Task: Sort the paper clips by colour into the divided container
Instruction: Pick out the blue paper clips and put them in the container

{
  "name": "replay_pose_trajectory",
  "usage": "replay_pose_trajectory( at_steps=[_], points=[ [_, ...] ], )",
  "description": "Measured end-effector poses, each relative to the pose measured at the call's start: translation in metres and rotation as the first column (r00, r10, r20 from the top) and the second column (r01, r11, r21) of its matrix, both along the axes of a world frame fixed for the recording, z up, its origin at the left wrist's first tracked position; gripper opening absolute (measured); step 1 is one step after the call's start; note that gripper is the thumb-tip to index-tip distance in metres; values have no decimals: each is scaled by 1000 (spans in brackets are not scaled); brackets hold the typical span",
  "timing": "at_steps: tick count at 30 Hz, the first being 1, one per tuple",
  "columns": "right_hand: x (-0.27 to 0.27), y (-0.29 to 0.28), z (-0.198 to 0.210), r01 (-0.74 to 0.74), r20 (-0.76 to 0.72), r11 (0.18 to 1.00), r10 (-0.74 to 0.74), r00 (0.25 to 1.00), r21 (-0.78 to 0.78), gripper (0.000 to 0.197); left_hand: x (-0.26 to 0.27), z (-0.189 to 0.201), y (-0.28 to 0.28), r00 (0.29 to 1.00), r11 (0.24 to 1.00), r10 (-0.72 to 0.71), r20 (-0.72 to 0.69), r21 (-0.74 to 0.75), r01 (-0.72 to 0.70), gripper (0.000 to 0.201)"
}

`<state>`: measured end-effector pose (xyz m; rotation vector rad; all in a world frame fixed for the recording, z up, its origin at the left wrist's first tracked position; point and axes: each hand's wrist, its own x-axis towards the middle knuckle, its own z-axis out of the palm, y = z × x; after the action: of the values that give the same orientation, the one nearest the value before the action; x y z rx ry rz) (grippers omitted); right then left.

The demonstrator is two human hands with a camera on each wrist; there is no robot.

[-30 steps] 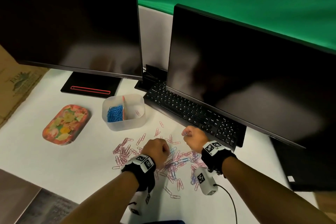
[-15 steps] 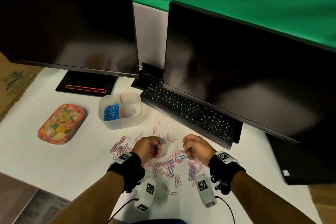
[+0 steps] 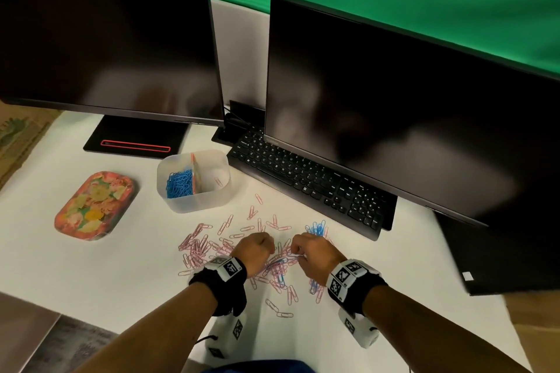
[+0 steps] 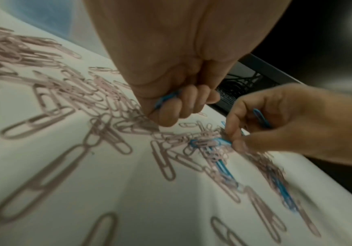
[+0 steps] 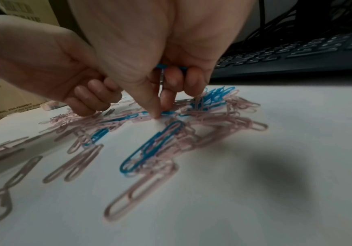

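A clear divided container (image 3: 169, 191) holds a heap of blue clips (image 3: 180, 184) in its left compartment and one pink clip (image 3: 218, 181) in the right. Pink and blue paper clips (image 3: 212, 247) lie scattered on the white table in front of it. My left hand (image 3: 268, 247) is a fist over the pile, gripping a blue clip (image 4: 166, 98). My right hand (image 3: 295, 251) keeps a blue clip (image 5: 164, 66) under its curled fingers while thumb and forefinger pinch another blue clip (image 4: 213, 142) in the heap.
A black keyboard (image 3: 303, 179) and two dark monitors (image 3: 394, 106) stand right behind the pile. A flowered tray (image 3: 94, 206) lies left of the container. A small bunch of blue clips (image 3: 316, 227) sits by the keyboard's front edge.
Both hands came down from a raised position onto the middle of the pile. The right hand's fingertips now pinch a blue clip in the heap.
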<state>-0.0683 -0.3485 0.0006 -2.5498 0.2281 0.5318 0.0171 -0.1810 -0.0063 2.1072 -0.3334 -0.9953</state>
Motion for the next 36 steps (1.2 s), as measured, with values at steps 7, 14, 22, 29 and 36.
replay_pose_trajectory(
  at_steps=[7, 14, 22, 29, 36],
  points=[
    [4, 4, 0, 15, -51, 999, -17, 999, -29, 30, -11, -2, 7, 867, 916, -377, 327, 274, 295, 10],
    [2, 4, -2, 50, -19, 997, -51, 999, -52, 34, -2, -3, 11, 858, 932, -348, 378, 242, 271, 12],
    [-1, -4, 3, 315, -28, 923, -317, 948, 222, 25, 25, 0, 18, 886, 955, -243, 394, 259, 146, 11],
    [4, -2, 9, 729, -462, 320, -604, 649, 605, 18, 4, 5, -1, 776, 872, -477, 413, 334, 359, 23],
    [1, 3, 19, 756, -648, 47, -483, 589, 653, 14, 0, 5, -16, 774, 832, -519, 363, 421, 361, 16]
  ],
)
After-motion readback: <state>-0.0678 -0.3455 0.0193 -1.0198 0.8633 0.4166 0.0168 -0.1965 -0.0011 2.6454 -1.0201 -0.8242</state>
